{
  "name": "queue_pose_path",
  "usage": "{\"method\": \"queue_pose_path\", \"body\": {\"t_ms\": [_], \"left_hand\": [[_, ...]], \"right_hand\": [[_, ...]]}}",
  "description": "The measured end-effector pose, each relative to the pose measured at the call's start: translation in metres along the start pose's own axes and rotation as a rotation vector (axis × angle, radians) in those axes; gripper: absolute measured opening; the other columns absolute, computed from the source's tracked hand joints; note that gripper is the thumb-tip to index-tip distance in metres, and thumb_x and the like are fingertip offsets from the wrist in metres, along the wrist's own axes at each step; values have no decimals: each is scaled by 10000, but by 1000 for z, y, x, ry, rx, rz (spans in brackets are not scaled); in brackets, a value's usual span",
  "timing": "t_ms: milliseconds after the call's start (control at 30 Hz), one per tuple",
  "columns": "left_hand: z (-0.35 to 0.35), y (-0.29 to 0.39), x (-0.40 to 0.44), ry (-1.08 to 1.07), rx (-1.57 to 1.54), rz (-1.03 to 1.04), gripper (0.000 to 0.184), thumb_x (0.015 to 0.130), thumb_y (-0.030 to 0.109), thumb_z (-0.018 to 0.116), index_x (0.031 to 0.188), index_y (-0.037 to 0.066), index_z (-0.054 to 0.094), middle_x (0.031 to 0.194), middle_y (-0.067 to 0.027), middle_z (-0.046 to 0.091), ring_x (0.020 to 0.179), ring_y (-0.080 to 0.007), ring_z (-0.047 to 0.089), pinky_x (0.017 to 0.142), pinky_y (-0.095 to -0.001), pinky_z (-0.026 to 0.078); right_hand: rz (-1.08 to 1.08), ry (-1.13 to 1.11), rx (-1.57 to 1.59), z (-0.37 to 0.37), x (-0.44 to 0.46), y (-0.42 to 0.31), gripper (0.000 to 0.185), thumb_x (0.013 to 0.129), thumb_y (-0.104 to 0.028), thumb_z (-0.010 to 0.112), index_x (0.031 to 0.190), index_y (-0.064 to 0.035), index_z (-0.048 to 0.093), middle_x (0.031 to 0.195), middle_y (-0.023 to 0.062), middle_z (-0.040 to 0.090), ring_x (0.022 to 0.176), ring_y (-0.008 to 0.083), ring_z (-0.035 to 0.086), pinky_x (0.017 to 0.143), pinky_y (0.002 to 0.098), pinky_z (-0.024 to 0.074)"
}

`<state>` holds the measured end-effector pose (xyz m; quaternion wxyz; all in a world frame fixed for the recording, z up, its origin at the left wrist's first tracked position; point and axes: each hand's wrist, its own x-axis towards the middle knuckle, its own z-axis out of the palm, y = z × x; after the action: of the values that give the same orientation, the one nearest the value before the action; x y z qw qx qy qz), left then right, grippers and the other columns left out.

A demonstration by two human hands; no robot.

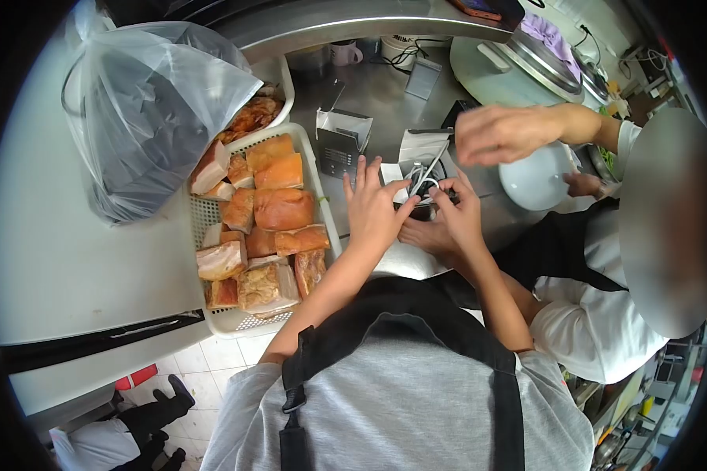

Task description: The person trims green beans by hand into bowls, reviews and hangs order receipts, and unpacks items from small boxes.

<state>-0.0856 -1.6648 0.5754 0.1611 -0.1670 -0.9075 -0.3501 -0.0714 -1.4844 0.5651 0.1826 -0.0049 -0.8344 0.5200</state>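
Note:
A small open box [426, 144] stands on the steel counter, with a white cable [421, 174] bundled in it. My left hand [373, 206] is at the box's left side, fingers spread, its thumb and forefinger close to the cable. My right hand [461, 210] pinches the white cable with thumb and forefinger. Below it, another person's hand [428, 235] reaches in under the box, partly hidden by my right hand. That person's other hand [491, 135], slightly blurred, hovers just above and right of the box. A second opened box [341, 149] stands behind my left fingertips.
To the left, a white basket [334, 216] holds several slabs of cooked meat, beside a clear plastic bag [145, 118]. Toward the back are a grey box [423, 78] and a mug [346, 52]. A pale bowl [532, 179] is at the right, near a co-worker [597, 314].

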Motion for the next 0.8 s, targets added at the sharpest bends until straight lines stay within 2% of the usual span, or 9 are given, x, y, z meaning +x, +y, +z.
{"method": "queue_pose_path", "body": {"t_ms": [67,167,200,300,500,533,600,700,800], "left_hand": [[1,-2,0,19,-13,-4,313,744,384,741,976,172,732,1344,-179,469,1331,-384,338,1076,-562,218],[0,0,0,22,-28,-11,285,744,364,735,958,177,734,1326,-196,475,1337,-383,323,1086,-575,200],[1,-1,0,8,-35,-12,278,745,359,735,952,174,732,1303,-194,489,1330,-384,333,1082,-577,205],[7,-6,0,-7,-74,-2,255,748,339,734,932,163,726,1208,-184,532,1284,-383,380,1059,-565,240],[28,-13,2,-112,-568,-169,211,803,275,707,920,100,703,996,-135,516,1056,-307,499,937,-407,371],[33,-14,1,-105,-703,-198,208,816,267,700,921,87,699,984,-126,503,1023,-284,504,916,-376,381],[38,-18,-1,-122,-921,-264,210,846,245,686,920,49,685,993,-101,471,981,-226,507,884,-314,392],[42,-18,-2,-171,-1068,-409,215,840,241,696,937,50,686,984,-94,482,977,-216,509,880,-319,396],[37,-15,1,-131,-982,-280,298,811,237,716,1053,72,661,981,-114,499,991,-254,511,890,-341,401]], "right_hand": [[230,-25,271,1,-1,3,115,852,-90,657,862,15,612,905,15,539,753,73,517,670,241,439],[272,-54,671,-1,0,-4,79,877,-69,632,925,-14,602,936,-11,552,847,61,517,755,222,420],[258,-94,619,-2,0,-1,85,900,-61,613,976,-32,587,931,-25,553,899,60,508,814,219,399],[301,-146,594,-11,2,0,167,869,-14,592,1035,-14,573,974,7,550,927,85,507,835,239,410],[-267,-190,-121,-20,7,-3,513,753,-71,611,1241,19,483,1157,201,525,1071,279,537,918,339,416],[-46,-253,-224,-24,2,-5,576,751,-128,650,1273,23,461,1157,237,532,1063,352,550,920,380,429],[-15,-265,-143,-22,0,2,573,771,-107,636,1296,23,448,1139,210,553,1029,316,574,900,368,446],[35,-249,65,-18,-3,6,562,810,-81,614,1330,22,428,1117,159,577,980,235,594,861,329,467],[100,-229,272,-24,-2,4,554,850,-59,590,1363,20,398,1109,117,581,959,152,577,829,281,470]]}}
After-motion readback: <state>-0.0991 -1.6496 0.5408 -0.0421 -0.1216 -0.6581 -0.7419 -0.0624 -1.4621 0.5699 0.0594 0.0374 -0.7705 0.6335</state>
